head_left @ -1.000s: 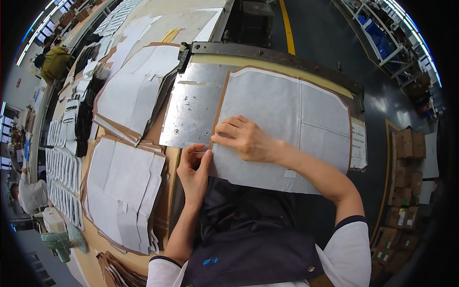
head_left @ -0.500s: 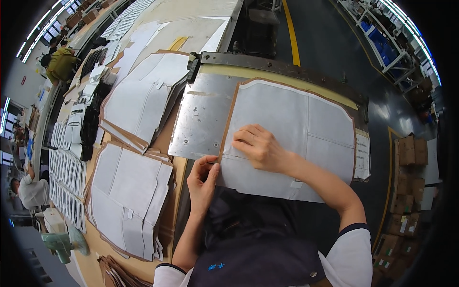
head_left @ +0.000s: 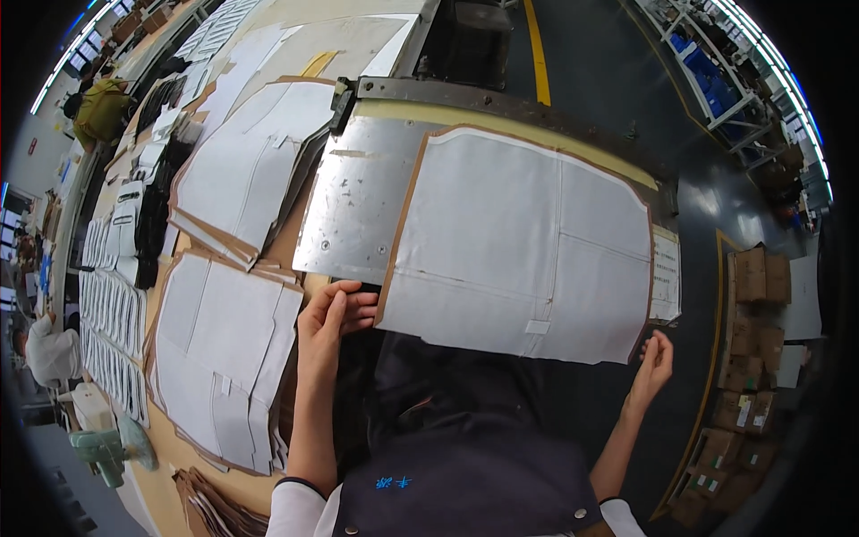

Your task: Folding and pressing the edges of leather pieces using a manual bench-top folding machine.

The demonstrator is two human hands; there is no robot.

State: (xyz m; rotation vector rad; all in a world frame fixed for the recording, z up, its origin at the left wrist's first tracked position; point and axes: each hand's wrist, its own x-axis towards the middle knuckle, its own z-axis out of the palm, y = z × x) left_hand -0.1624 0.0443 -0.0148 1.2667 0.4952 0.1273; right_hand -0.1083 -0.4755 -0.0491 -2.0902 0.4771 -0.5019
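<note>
A large pale grey-white panel (head_left: 483, 224) with a brown edge and stitched seams lies over a metal plate (head_left: 358, 206) in front of me. Its near edge hangs past the plate, above my lap. At the panel's lower left corner is my left hand (head_left: 333, 313), open, with its fingers apart and their tips at the brown edge. By the lower right corner my right hand (head_left: 653, 367) is raised with loosely bent fingers, open and beside the edge. Whether its fingertips touch the panel is hard to see.
Two stacks of similar panels, an upper stack (head_left: 259, 170) and a lower stack (head_left: 224, 358), lie on the table to the left. Beyond them are rows of white strips (head_left: 112, 313). Cardboard boxes (head_left: 761, 277) stand on the right. Other people work at far left.
My right hand has left the panel's surface and moved to its lower right corner. My left hand has loosened its pinch at the left edge and spread its fingers. The view has shifted slightly.
</note>
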